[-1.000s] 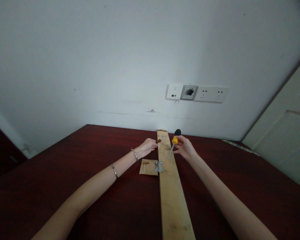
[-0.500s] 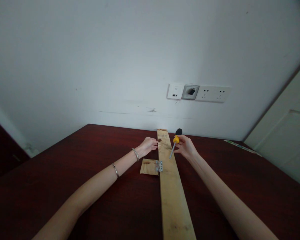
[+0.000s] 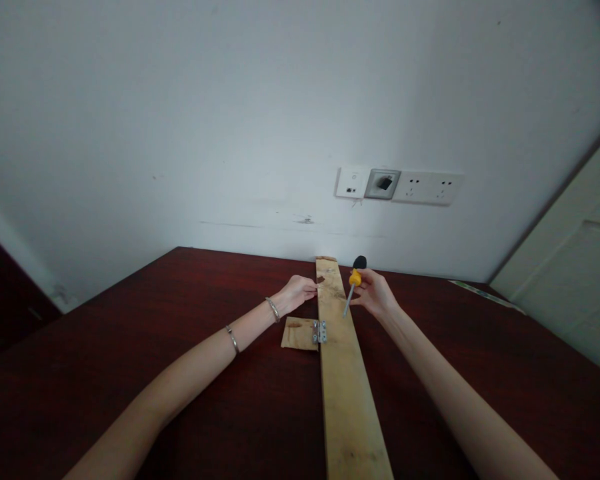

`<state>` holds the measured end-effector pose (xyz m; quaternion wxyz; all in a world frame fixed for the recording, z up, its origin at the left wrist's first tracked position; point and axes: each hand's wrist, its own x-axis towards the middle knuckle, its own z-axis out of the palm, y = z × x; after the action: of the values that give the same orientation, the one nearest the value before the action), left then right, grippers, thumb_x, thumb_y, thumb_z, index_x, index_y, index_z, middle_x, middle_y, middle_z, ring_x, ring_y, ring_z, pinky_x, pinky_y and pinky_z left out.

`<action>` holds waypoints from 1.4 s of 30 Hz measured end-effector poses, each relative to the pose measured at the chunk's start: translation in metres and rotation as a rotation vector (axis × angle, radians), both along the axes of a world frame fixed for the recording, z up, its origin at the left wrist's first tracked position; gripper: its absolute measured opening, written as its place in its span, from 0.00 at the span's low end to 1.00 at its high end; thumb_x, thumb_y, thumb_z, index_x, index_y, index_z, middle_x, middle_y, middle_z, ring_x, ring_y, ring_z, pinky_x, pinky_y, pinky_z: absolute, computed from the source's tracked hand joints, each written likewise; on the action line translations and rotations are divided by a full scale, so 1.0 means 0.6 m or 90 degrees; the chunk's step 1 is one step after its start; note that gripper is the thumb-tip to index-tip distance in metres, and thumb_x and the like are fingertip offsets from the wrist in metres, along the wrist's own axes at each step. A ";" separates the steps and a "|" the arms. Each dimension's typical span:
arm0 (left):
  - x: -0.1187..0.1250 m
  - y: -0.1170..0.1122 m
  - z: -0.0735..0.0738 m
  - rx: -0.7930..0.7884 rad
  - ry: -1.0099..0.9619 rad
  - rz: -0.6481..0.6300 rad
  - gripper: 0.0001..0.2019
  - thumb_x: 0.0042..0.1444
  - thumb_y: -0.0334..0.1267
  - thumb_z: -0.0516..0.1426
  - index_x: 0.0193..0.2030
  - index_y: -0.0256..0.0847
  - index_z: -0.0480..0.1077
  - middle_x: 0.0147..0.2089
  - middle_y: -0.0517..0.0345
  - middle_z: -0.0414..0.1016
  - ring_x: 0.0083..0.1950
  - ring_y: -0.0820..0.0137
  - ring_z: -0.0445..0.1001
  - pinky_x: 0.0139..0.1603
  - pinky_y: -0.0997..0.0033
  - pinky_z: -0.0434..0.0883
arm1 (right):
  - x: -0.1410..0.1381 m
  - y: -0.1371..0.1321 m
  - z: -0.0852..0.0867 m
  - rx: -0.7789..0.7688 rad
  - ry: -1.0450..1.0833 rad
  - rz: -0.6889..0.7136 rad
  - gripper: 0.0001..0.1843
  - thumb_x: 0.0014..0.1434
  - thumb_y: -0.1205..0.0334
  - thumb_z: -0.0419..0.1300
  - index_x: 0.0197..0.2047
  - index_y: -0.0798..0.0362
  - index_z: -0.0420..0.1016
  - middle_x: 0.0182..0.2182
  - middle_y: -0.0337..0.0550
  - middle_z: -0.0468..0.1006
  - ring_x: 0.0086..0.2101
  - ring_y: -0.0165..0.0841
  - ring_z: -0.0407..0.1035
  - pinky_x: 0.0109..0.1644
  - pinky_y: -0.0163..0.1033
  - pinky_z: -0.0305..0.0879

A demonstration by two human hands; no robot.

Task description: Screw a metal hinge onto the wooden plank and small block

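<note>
A long wooden board (image 3: 347, 393) runs away from me to the wall. A metal hinge (image 3: 319, 331) joins its left edge to a short wooden piece (image 3: 299, 335). My right hand (image 3: 377, 293) grips a screwdriver (image 3: 355, 278) with a yellow and black handle. Its shaft slants down over the board, beyond the hinge; whether the tip touches wood I cannot tell. At the board's left edge, past the short piece, my left hand (image 3: 300, 291) has its fingers pinched together. Anything between those fingertips is too small to make out.
The dark red table (image 3: 220, 400) meets a white wall (image 3: 260, 133) at the back. Sockets and switch plates (image 3: 427, 188) are set in the wall above. A flat patterned strip (image 3: 487, 297) lies at the right rear, near a white panelled door (image 3: 585, 267).
The screwdriver has shifted very slightly to the right with my right hand. My left hand stays almost in place, and the board and hinge lie as before.
</note>
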<state>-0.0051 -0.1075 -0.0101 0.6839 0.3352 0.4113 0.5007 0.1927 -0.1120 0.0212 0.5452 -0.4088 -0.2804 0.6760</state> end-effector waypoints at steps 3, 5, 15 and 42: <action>-0.001 0.002 -0.001 -0.003 -0.015 0.000 0.07 0.44 0.18 0.56 0.24 0.32 0.68 0.22 0.54 0.72 0.27 0.73 0.73 0.40 0.72 0.68 | 0.003 0.002 0.000 0.001 -0.001 0.000 0.02 0.46 0.64 0.60 0.25 0.53 0.70 0.20 0.37 0.74 0.22 0.30 0.64 0.33 0.43 0.65; -0.002 0.003 -0.002 -0.005 -0.023 -0.006 0.08 0.44 0.17 0.55 0.25 0.32 0.68 0.23 0.54 0.73 0.28 0.72 0.73 0.41 0.72 0.69 | 0.004 0.003 0.000 0.001 -0.003 0.002 0.02 0.46 0.64 0.60 0.26 0.53 0.70 0.20 0.38 0.74 0.22 0.30 0.64 0.32 0.43 0.65; -0.010 0.004 -0.008 -0.053 -0.014 -0.017 0.04 0.48 0.24 0.55 0.30 0.31 0.71 0.26 0.49 0.76 0.31 0.69 0.75 0.43 0.70 0.68 | 0.007 0.003 0.001 0.006 -0.004 0.004 0.02 0.47 0.64 0.59 0.25 0.53 0.70 0.21 0.38 0.74 0.22 0.30 0.64 0.31 0.43 0.66; -0.017 0.007 -0.006 -0.054 -0.115 -0.035 0.03 0.50 0.24 0.55 0.29 0.32 0.67 0.32 0.42 0.76 0.38 0.63 0.77 0.49 0.62 0.72 | 0.020 0.003 -0.004 -0.001 -0.029 0.027 0.02 0.49 0.63 0.59 0.28 0.51 0.70 0.21 0.36 0.74 0.22 0.31 0.63 0.34 0.46 0.65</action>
<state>-0.0155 -0.1035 -0.0140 0.7454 0.2705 0.3592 0.4920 0.2050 -0.1099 0.0186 0.5239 -0.4185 -0.3011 0.6780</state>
